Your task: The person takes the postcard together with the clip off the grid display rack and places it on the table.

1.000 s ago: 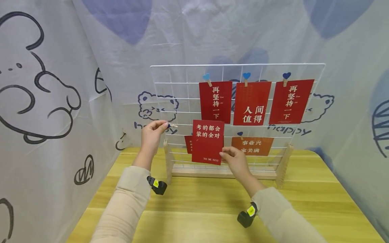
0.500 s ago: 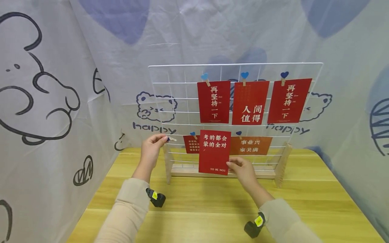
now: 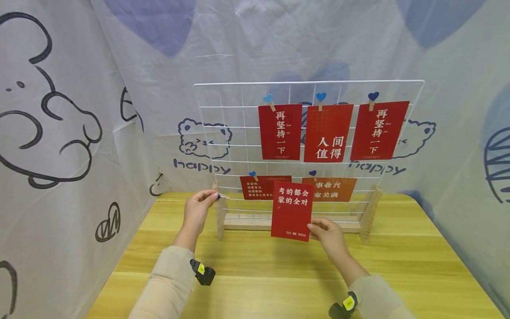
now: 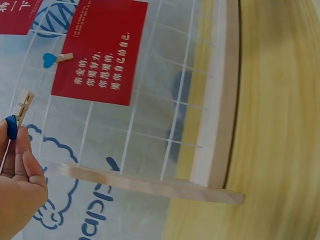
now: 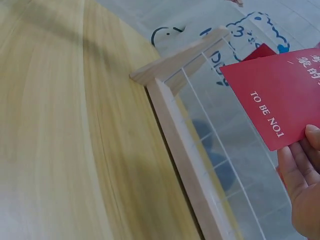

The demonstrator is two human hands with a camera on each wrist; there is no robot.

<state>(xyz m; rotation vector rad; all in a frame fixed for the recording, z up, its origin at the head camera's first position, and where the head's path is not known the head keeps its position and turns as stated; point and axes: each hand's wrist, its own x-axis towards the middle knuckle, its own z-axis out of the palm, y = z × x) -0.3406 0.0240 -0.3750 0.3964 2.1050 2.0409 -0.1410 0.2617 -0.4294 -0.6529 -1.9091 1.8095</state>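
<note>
My right hand (image 3: 327,234) pinches the lower right corner of a red card (image 3: 292,210) printed with white characters and "TO BE NO.1", held upright in front of the white wire grid (image 3: 235,133). The card (image 5: 280,97) and my right hand (image 5: 302,187) also show in the right wrist view. My left hand (image 3: 199,208) pinches a small wooden clothespin with a blue heart (image 3: 221,195) just left of the grid's left wooden foot (image 3: 218,217). In the left wrist view that clothespin (image 4: 20,107) sticks up from my fingertips (image 4: 17,150).
Three red cards (image 3: 326,133) hang clipped along the grid's upper row, and a red card (image 3: 255,187) and an orange card (image 3: 330,188) on the lower row. The grid stands in a wooden base (image 3: 247,223) on a yellow wooden table (image 3: 279,274). Printed fabric (image 3: 71,133) surrounds the table.
My right hand has carried the red card down and to the right, away from the grid's lower row. My left hand with the clothespin has sunk lower too.
</note>
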